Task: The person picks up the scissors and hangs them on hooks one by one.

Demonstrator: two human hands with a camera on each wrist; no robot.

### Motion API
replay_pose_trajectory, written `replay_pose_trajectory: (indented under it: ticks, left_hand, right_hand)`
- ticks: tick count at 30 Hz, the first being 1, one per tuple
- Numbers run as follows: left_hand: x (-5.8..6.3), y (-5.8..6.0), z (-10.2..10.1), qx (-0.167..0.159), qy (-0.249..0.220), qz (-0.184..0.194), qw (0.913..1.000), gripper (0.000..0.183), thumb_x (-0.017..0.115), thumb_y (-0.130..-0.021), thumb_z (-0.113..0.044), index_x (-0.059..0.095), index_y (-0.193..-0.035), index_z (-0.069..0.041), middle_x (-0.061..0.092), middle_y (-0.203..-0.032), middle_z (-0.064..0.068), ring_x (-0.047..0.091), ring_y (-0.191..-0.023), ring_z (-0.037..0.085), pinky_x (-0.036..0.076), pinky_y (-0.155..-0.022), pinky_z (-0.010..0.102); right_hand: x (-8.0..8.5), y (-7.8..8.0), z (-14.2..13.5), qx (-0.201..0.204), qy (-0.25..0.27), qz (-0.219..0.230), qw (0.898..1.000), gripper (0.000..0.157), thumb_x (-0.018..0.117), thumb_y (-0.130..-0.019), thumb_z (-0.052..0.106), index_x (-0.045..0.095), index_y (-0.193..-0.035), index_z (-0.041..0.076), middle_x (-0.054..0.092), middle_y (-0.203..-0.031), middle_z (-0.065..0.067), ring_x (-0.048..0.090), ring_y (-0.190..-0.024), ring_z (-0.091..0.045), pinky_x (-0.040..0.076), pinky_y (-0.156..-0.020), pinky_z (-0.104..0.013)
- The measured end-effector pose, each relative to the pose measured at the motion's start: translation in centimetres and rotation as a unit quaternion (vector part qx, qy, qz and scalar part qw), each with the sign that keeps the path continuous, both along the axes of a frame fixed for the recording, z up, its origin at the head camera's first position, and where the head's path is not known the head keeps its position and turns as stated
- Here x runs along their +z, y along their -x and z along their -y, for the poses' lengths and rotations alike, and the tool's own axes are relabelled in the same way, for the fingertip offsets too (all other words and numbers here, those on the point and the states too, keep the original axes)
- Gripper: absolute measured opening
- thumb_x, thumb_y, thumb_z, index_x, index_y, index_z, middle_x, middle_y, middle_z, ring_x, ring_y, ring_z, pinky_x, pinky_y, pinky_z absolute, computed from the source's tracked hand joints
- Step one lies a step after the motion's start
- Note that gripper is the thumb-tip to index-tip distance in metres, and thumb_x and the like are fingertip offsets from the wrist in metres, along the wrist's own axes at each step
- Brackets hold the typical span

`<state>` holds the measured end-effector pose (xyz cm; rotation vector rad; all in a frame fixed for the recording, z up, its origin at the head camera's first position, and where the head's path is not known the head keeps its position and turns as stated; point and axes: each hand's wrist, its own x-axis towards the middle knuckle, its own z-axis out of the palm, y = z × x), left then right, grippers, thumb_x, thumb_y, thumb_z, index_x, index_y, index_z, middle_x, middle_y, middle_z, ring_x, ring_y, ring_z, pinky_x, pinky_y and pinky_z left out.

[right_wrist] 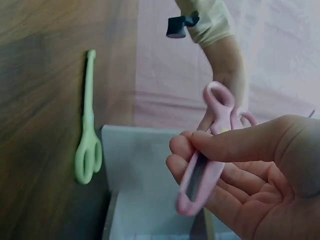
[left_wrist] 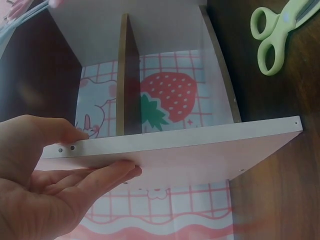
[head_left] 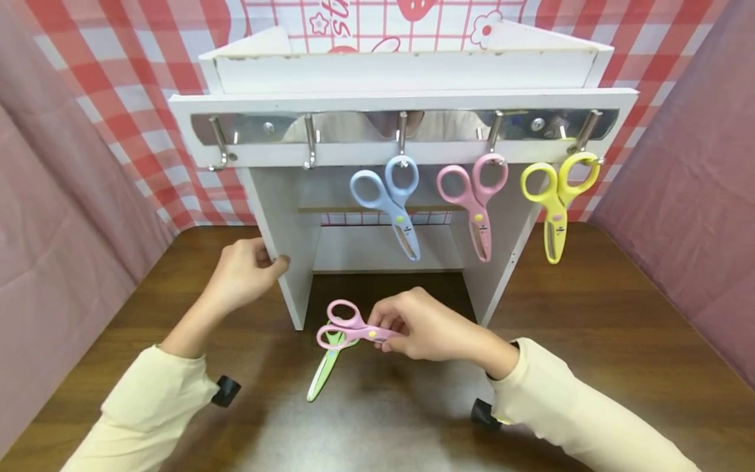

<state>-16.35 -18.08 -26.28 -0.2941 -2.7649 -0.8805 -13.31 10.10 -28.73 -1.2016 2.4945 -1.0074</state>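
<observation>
The right hand [head_left: 421,326] pinches the pink scissors [head_left: 356,324] by the blade end, just above the green scissors [head_left: 328,367]; a slack pinch could let them swivel free! The left hand [head_left: 250,272] grips the side panel [head_left: 277,216]; tugging might shake the yellow scissors [head_left: 555,208] loose.

1. So the left hand [left_wrist: 55,197] has the white panel [left_wrist: 190,136] pinched, thumb [left_wrist: 55,131] on one side, fingers [left_wrist: 110,175] against the other.
2. Two little dark holes [left_wrist: 72,148] in the panel edge, just under the thumb tip.
3. Above the grip there's a brown-edged divider [left_wrist: 121,75], plus some strawberry print [left_wrist: 172,95] behind it.
4. Green scissors [left_wrist: 284,27] lie well off to the upper right of the grip, blades cut off by the frame, on brown wood [left_wrist: 280,185].
5. Below the fingers: pink-grid cloth [left_wrist: 200,202].
</observation>
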Motion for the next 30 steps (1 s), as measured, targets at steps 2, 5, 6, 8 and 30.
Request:
replay_pose_trajectory:
  ticks: [2,5,6,8,30]
  left_hand:
    - [0.0,0.0,0.0,0.001,-0.001,0.0,1.0,0.028,0.06,-0.087,-0.023,0.071,-0.097,0.001,0.075,-0.088,0.017,0.063,-0.071,0.019,0.046,-0.063,0.03]
    - [0.0,-0.1,0.0,0.001,-0.004,0.0,1.0,0.028,0.06,-0.087,-0.023,0.071,-0.098,0.0,0.075,-0.089,0.017,0.065,-0.074,0.021,0.048,-0.065,0.032]
    - [0.0,-0.1,0.0,0.001,-0.004,-0.001,1.0,0.028,0.06,-0.087,-0.022,0.071,-0.098,0.0,0.075,-0.09,0.017,0.066,-0.075,0.022,0.048,-0.066,0.033]
    - [0.0,-0.1,0.0,0.001,-0.004,-0.002,1.0,0.028,0.06,-0.087,-0.022,0.072,-0.099,0.0,0.075,-0.091,0.017,0.067,-0.077,0.023,0.049,-0.067,0.034]
    - [0.0,0.0,0.1,-0.004,-0.008,-0.012,0.9999,0.028,0.059,-0.085,-0.018,0.071,-0.101,0.002,0.075,-0.092,0.02,0.068,-0.085,0.029,0.049,-0.071,0.036]
  right_hand:
    - [0.4,-0.3,0.3,0.002,0.005,-0.012,1.0,0.017,0.07,-0.076,-0.006,0.069,-0.087,0.008,0.073,-0.074,0.002,0.063,-0.066,0.002,0.053,-0.062,-0.016]
    - [0.9,-0.7,0.8,-0.001,0.008,-0.024,1.0,0.017,0.07,-0.077,-0.005,0.068,-0.087,0.008,0.073,-0.074,0.003,0.063,-0.068,0.003,0.053,-0.063,-0.015]
    - [1.1,-0.8,0.9,-0.002,0.01,-0.028,1.0,0.016,0.07,-0.077,-0.004,0.068,-0.087,0.008,0.074,-0.075,0.003,0.063,-0.068,0.003,0.053,-0.063,-0.015]
    - [1.5,-1.1,1.1,-0.006,0.014,-0.038,0.999,0.016,0.072,-0.077,-0.003,0.068,-0.087,0.009,0.074,-0.074,0.003,0.06,-0.065,0.005,0.052,-0.061,-0.015]
    - [5.1,-1.6,2.2,-0.03,0.135,-0.028,0.99,0.017,0.071,-0.08,-0.003,0.068,-0.096,0.002,0.074,-0.083,-0.008,0.069,-0.075,-0.008,0.056,-0.068,-0.019]
